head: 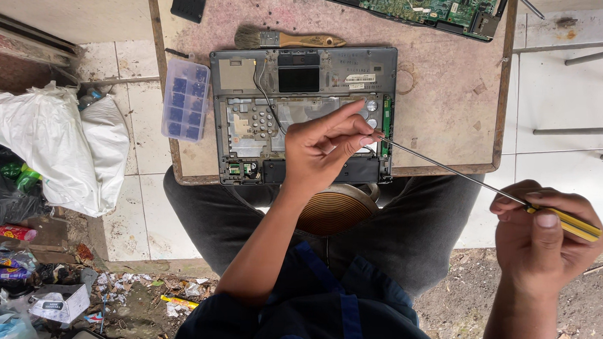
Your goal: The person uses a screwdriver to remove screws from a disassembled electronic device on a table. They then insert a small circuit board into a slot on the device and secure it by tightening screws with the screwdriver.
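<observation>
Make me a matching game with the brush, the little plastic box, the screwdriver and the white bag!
Things:
1. brush
2. plastic box
3. screwdriver
4. white bag

Places:
A. on the floor beside the table
B. in the right hand, tip steadied by the left hand
C. on the table above the opened laptop
D. at the table's left edge

Pairs: 1-C, 2-D, 3-B, 4-A

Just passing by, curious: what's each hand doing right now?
Left hand: pinched on the screwdriver shaft's tip, over the laptop.
Right hand: closed around the screwdriver's yellow handle.
</observation>
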